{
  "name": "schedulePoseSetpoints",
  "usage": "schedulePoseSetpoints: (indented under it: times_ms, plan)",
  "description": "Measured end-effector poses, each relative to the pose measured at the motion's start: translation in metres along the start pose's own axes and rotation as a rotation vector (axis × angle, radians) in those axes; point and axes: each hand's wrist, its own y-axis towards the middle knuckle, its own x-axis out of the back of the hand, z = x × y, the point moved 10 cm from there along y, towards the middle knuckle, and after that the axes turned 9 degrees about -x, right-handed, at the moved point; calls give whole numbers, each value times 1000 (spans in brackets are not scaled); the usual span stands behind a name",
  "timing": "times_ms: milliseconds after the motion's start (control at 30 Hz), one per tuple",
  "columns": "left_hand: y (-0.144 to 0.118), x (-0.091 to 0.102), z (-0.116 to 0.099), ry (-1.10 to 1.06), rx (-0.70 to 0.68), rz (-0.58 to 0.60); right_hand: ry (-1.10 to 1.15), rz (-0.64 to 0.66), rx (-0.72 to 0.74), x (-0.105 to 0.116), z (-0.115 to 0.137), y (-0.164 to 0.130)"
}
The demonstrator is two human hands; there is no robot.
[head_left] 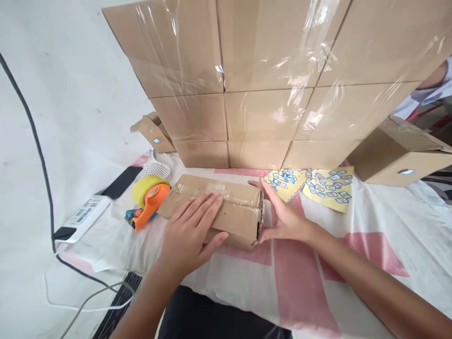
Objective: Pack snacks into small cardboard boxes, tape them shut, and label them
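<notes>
Carton [238,214] of brown cardboard, clear tape on its top, lying mid-scene on the cloth-covered tabletop [229,287]! Left hand [190,230] is on it, palm down, fingers nearly together, thumb out to the side. And the right hand [284,216] is at the three o'clock end, thumb and fingers spread across it from near corner to far; whether it grips, I cannot tell. Over at nine o'clock, just beside the carton, an orange tape dispenser [151,205] with its yellow roll. White perforated plastic piece [155,168] at ten. Twelve o'clock, stacked cardboard boxes [263,113] under shiny clear wrapping! Two o'clock brings two yellow label sheets [328,188], another box [381,150] beyond.
</notes>
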Motion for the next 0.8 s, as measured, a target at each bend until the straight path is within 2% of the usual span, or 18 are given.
schedulePoseSetpoints:
  times_ms: [67, 133, 300, 367, 433, 533, 567, 600, 700, 800]
  plan:
    - [4, 2, -8, 25, -58, 41, -60, -33, 77, -4, 15, -3]
    - [7, 5, -8, 36, -73, 52, -127, -68, 83, -9, 24, -5]
    - [18, 1, 13, 7, -30, 146, -131, -130, -50, -17, 24, -9]
    - [14, -3, 20, -20, -17, 154, -98, -149, -64, -17, 25, -10]
    - [1, -3, 21, -10, -15, 46, -88, -159, -80, -17, 25, -9]
    - [-35, 2, 8, 109, 51, -293, -91, -180, -64, -16, 26, -8]
    - [-47, -2, 2, 141, 100, -365, -90, -195, -39, -15, 27, -8]
    - [-55, -12, -5, 144, 139, -378, -87, -211, -11, -14, 29, -8]
    - [-59, -41, -25, 117, 213, -303, -74, -231, 29, -13, 29, -10]
    - [-57, -53, -38, 99, 230, -246, -81, -233, 13, -16, 26, -9]
